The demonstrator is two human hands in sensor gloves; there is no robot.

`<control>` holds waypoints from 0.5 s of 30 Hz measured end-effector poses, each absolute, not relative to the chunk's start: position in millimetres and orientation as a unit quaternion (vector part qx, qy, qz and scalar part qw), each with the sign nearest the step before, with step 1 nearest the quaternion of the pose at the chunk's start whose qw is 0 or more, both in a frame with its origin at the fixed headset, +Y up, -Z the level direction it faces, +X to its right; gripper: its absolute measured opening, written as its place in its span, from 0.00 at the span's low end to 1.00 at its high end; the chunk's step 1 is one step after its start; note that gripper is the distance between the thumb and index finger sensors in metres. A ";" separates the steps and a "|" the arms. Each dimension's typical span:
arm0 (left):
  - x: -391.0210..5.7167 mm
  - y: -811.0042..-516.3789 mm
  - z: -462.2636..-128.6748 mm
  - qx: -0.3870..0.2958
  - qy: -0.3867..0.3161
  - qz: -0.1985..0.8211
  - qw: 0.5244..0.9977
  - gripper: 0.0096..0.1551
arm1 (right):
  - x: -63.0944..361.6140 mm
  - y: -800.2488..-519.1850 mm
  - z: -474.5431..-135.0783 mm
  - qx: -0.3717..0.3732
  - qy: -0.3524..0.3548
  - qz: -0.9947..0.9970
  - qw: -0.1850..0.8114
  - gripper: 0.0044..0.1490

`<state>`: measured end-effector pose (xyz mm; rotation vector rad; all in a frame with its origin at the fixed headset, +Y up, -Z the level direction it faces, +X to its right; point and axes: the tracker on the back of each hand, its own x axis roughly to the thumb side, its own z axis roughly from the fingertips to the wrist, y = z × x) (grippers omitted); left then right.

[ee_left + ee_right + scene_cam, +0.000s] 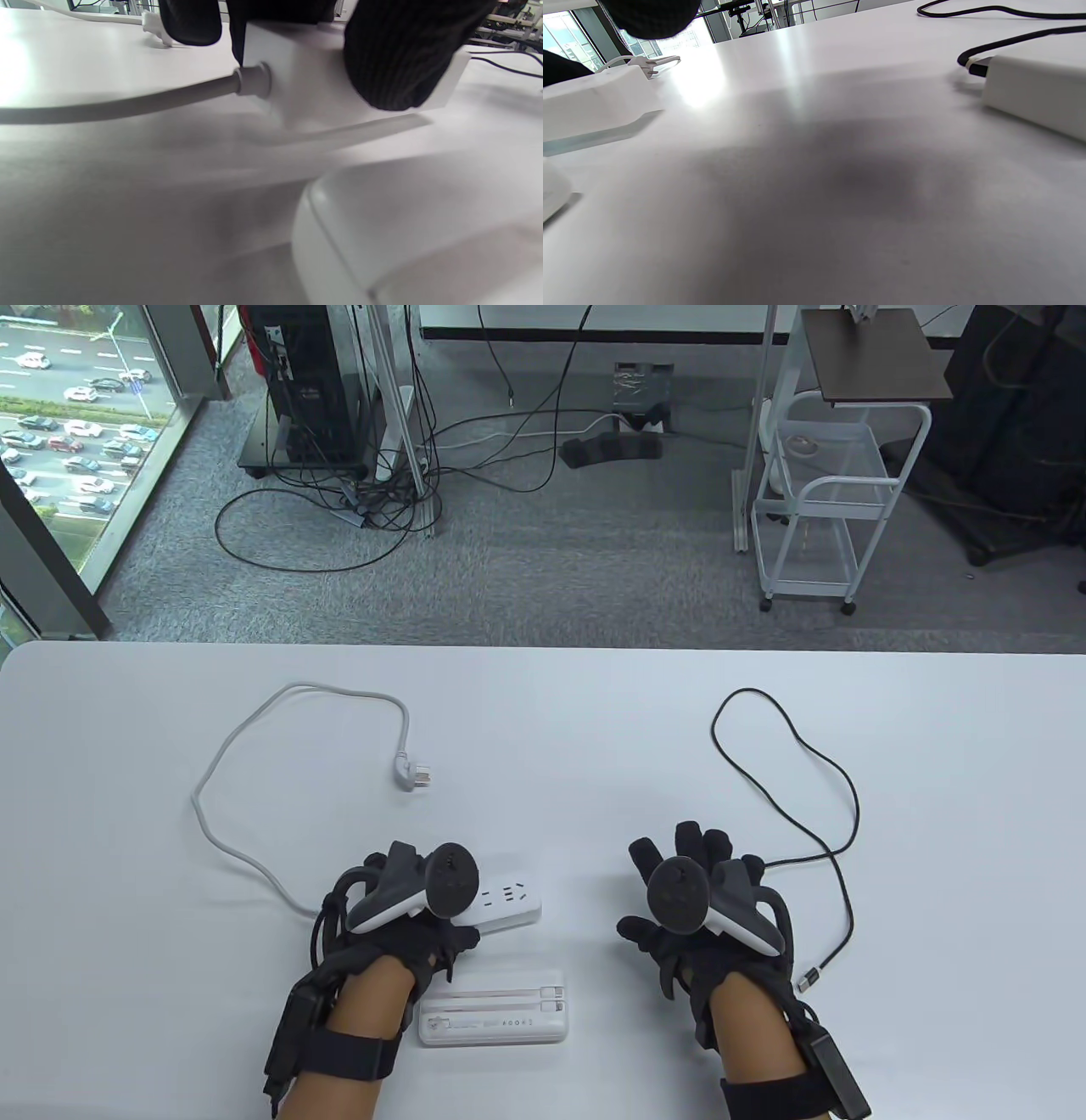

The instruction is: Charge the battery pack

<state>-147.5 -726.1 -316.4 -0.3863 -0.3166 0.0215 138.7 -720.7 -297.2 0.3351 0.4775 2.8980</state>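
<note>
1. The left hand [407,899] is gripping the white power strip [509,903] in the lower-middle of the table view; the left wrist view shows gloved fingers [390,55] wrapped over its body where the grey cord enters.
2. The right hand [700,899] is hovering lower right with fingers spread, grasping nothing; a white charger brick [1035,93] is lying at the right edge of the right wrist view, with a black cable plugged into it.
3. The battery pack [494,1020] is lying flat near the bottom centre, just below the power strip, and no cable is reaching it.
4. The black cable's free connector [808,980] is resting at lower right, unplugged.
5. The strip's own plug [413,774] is lying loose on the table [594,712], upper left of the hands.
6. Judging by this, charging is barely starting: the brick, cable and pack are all waiting to be joined.
</note>
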 end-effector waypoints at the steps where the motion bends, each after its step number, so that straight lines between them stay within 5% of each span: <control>1: -144.0 -726.3 -316.2 -0.190 -0.161 0.002 0.969 0.54 | 138.3 -721.0 -297.2 0.113 0.162 0.976 0.091 0.56; 15: -136.1 -730.9 -316.3 -0.207 -0.167 -0.012 0.964 0.56 | 136.2 -720.7 -297.2 0.120 0.162 0.975 0.093 0.56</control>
